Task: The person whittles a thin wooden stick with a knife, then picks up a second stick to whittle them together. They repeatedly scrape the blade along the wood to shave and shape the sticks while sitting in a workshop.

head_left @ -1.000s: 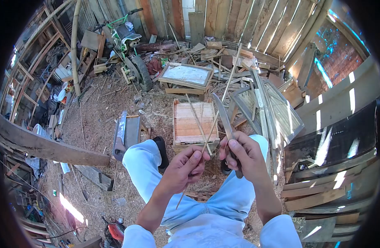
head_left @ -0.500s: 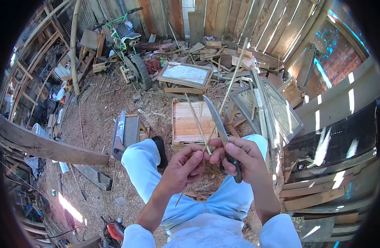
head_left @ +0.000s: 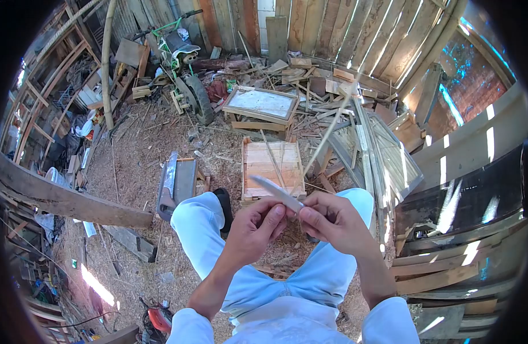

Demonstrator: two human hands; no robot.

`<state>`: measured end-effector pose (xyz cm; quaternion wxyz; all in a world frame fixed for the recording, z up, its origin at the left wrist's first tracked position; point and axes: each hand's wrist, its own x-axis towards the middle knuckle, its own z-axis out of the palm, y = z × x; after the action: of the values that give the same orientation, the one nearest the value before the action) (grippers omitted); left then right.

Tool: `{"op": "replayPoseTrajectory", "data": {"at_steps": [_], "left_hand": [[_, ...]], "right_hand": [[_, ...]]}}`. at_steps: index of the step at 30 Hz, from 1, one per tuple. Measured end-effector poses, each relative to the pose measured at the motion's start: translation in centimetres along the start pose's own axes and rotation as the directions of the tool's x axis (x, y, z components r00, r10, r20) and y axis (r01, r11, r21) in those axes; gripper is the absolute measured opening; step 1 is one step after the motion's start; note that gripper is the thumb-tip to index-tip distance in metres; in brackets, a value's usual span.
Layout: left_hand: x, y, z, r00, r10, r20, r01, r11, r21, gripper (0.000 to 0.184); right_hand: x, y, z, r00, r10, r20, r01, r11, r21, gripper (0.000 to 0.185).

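My right hand [head_left: 335,221] is closed around a knife [head_left: 277,194]; its handle is mostly hidden by the fingers. The blade lies across the front of my left hand, pointing up and to the left. With thumb and fingers pinched, my left hand [head_left: 257,225] holds a long thin wooden strip [head_left: 331,133]. From between the hands the strip runs up and to the right, its far end blurred. Both hands meet above my lap, and the spot where blade and strip come together is hidden by fingers.
In front of my knees stands a wooden crate [head_left: 271,163] with thin sticks across it. A handsaw [head_left: 168,182] rests on a small stand at the left. Wood scraps [head_left: 315,77] and a framed panel [head_left: 261,104] lie farther off. Planks [head_left: 447,275] are stacked at right.
The knife has swung from nearly upright to a low leftward slant across my left hand. My right hand has turned inward, and the strip's upper end has shifted slightly right.
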<state>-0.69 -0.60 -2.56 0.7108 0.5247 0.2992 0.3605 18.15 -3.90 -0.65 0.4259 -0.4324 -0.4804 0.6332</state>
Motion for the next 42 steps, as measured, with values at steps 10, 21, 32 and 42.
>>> {"op": "replayPoseTrajectory", "data": {"at_steps": [10, 21, 32, 42], "left_hand": [[-0.4, -0.1, -0.1, 0.999, -0.032, 0.026, 0.034, 0.997, -0.068, 0.02], [-0.1, -0.2, -1.0, 0.988, -0.115, 0.105, 0.122, 0.991, -0.056, 0.021], [0.7, -0.8, -0.6, 0.999, 0.0, -0.032, 0.002, 0.997, 0.078, 0.018], [1.2, -0.1, 0.7, 0.965, 0.203, -0.163, -0.112, 0.889, 0.445, 0.019]], "right_hand": [[0.0, -1.1, -0.5, 0.993, -0.064, 0.098, 0.081, 0.982, -0.171, 0.019], [0.2, -3.3, -4.0, 0.979, -0.07, -0.189, 0.05, 0.993, -0.109, 0.017], [0.6, -3.3, -3.9, 0.994, 0.003, -0.113, -0.01, 0.998, -0.062, 0.017], [0.8, -2.0, -0.2, 0.995, 0.004, -0.096, -0.035, 0.948, -0.317, 0.018]]}}
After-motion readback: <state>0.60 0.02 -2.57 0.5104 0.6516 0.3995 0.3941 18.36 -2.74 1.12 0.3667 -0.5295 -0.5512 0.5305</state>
